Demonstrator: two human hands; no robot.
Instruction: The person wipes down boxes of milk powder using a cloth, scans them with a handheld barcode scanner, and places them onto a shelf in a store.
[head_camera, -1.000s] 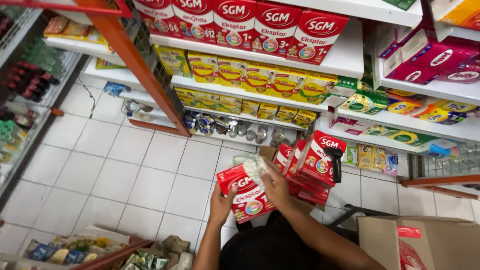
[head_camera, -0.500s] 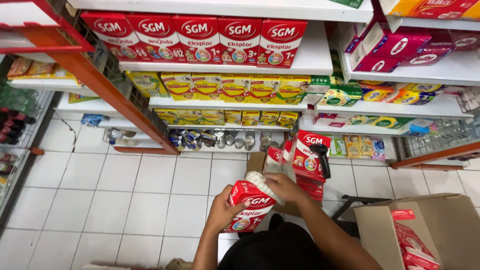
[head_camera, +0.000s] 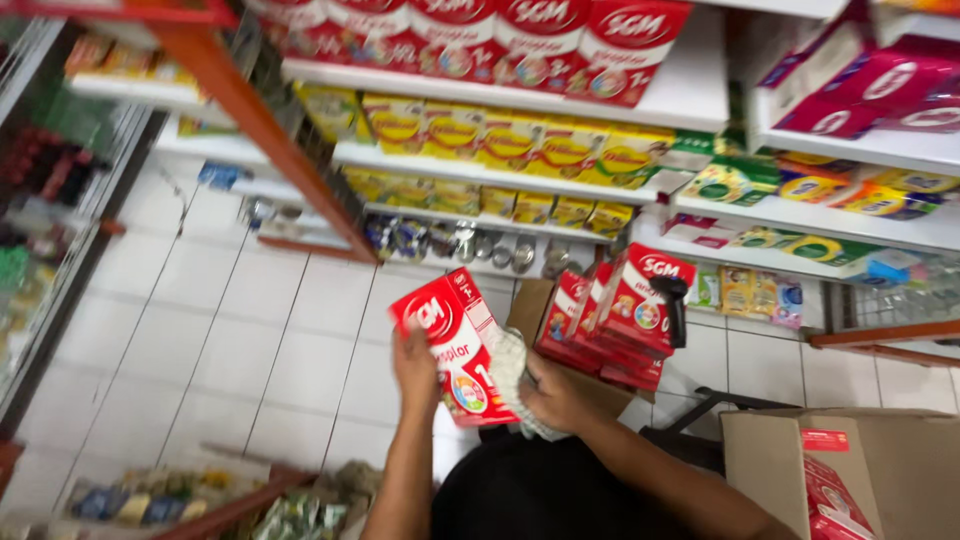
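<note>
Head view | left hand (head_camera: 415, 372) grip closed around red box (head_camera: 455, 345), centre frame | right hand (head_camera: 558, 397) grip clenched on pale cloth (head_camera: 512, 372) against box

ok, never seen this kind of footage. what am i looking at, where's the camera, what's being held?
No machine here: a person works with two bare hands, filmed by one camera on their head, looking down. It is a shop aisle with a white tiled floor and shelves of boxes. The left hand grips a red carton, tilted. The right hand holds a pale cloth against the carton's side. Behind them stands a stack of matching red cartons, and an open cardboard box sits at lower right.
</note>
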